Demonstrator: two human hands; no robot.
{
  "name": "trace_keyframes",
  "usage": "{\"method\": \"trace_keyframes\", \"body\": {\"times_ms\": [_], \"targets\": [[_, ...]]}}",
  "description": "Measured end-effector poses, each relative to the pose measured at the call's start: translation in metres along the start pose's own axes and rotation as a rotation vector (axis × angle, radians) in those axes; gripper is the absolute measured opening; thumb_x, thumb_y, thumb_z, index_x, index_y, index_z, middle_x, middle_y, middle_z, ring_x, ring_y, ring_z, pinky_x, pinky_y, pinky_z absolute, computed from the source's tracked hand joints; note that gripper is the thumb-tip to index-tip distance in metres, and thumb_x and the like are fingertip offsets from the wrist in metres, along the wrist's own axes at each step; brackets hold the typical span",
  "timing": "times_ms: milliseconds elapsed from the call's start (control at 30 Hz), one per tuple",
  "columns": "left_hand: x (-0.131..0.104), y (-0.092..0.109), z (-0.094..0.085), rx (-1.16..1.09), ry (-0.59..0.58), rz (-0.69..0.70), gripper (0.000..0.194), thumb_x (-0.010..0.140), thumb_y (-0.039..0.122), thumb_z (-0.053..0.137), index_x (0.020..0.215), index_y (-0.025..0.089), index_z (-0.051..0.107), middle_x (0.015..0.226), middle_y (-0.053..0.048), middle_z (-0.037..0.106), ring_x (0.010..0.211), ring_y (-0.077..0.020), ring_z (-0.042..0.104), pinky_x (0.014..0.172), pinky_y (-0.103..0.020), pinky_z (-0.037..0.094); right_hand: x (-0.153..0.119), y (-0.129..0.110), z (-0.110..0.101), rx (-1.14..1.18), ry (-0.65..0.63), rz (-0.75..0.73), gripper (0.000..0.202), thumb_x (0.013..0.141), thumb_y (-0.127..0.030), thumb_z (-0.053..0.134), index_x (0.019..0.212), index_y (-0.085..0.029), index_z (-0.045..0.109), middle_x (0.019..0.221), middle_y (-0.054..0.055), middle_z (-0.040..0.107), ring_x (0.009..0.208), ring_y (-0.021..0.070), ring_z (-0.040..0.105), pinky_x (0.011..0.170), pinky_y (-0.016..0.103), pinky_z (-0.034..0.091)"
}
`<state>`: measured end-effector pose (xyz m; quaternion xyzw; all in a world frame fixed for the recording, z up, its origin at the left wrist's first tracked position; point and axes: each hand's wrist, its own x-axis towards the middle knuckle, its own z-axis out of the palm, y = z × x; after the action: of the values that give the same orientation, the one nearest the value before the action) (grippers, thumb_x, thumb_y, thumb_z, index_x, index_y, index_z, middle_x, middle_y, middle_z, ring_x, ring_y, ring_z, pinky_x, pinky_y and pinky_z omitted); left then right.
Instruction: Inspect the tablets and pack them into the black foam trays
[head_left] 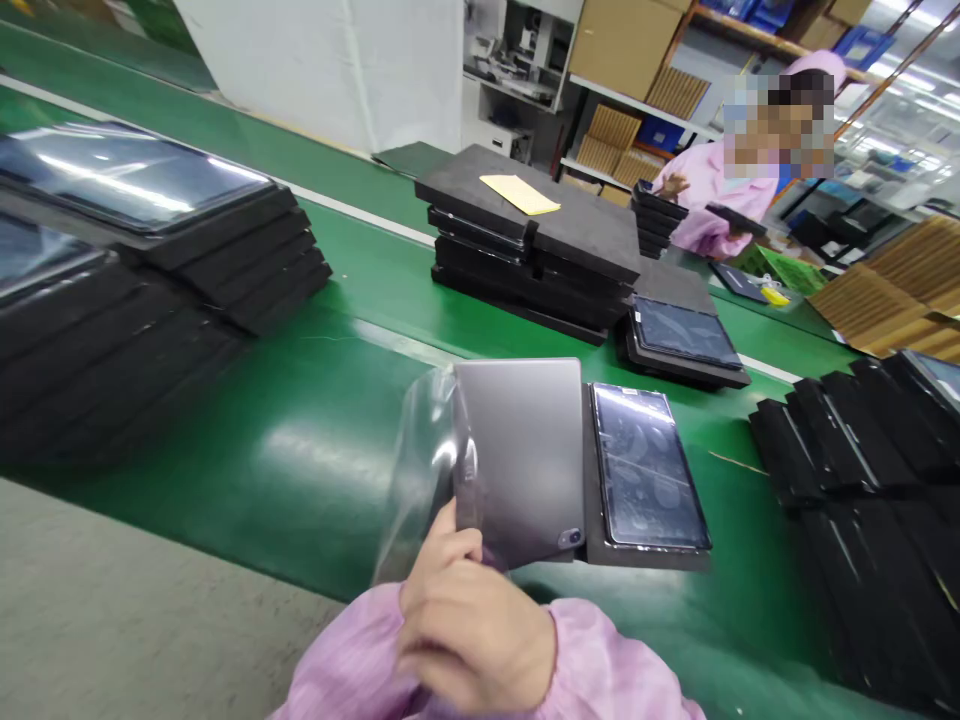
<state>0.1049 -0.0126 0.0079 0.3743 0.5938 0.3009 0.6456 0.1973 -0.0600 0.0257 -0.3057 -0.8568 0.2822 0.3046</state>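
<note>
A grey tablet (521, 450) lies back up on the bench, its camera at the lower right corner. Clear plastic film (420, 470) curls off its left edge. My left hand (442, 550) is closed at the tablet's lower left edge, fingers pinching the film there. Crossing in front of it, my right hand (480, 630) points left with curled, slightly blurred fingers; anything in them is hidden. Just right of the grey tablet, another tablet (649, 465) rests screen up on a black foam pad (596, 525).
Black foam stacks with tablets stand at left (225, 260) and right (847, 480). Behind is a foam pile (465, 180) bearing a yellow paper (521, 194), beside a screen-up tablet (686, 332). A person in pink (709, 200) works across the green bench (300, 500).
</note>
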Motion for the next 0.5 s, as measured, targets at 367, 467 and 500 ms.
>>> {"method": "trace_keyframes", "body": {"times_ms": [367, 467, 500], "targets": [[0.002, -0.009, 0.002, -0.309, -0.174, -0.024, 0.032, 0.042, 0.010, 0.052, 0.071, 0.021, 0.061, 0.056, 0.006, 0.054, 0.058, -0.0126, 0.045, 0.060, -0.026, 0.039, -0.024, 0.012, 0.017, 0.161, -0.393, -0.039, 0.018, 0.092, -0.034, 0.067, 0.077, -0.025, 0.061, 0.089, -0.001, 0.081, 0.076, 0.0127, 0.076, 0.076, 0.020, 0.054], [0.003, -0.009, 0.002, -0.328, -0.222, 0.032, 0.032, 0.044, 0.011, 0.052, 0.073, 0.021, 0.063, 0.056, 0.006, 0.054, 0.059, -0.0131, 0.044, 0.061, -0.026, 0.039, -0.028, 0.017, 0.024, 0.142, -0.417, -0.016, 0.019, 0.089, -0.036, 0.071, 0.076, -0.025, 0.062, 0.086, -0.002, 0.081, 0.070, 0.0127, 0.075, 0.072, 0.021, 0.054], [0.003, -0.010, 0.002, -0.331, -0.229, 0.042, 0.033, 0.045, 0.011, 0.052, 0.073, 0.021, 0.063, 0.059, 0.006, 0.056, 0.061, -0.0134, 0.046, 0.062, -0.026, 0.040, -0.028, 0.019, 0.025, 0.136, -0.430, -0.013, 0.020, 0.089, -0.037, 0.071, 0.075, -0.025, 0.063, 0.085, -0.002, 0.081, 0.069, 0.0127, 0.074, 0.071, 0.021, 0.054]]}}
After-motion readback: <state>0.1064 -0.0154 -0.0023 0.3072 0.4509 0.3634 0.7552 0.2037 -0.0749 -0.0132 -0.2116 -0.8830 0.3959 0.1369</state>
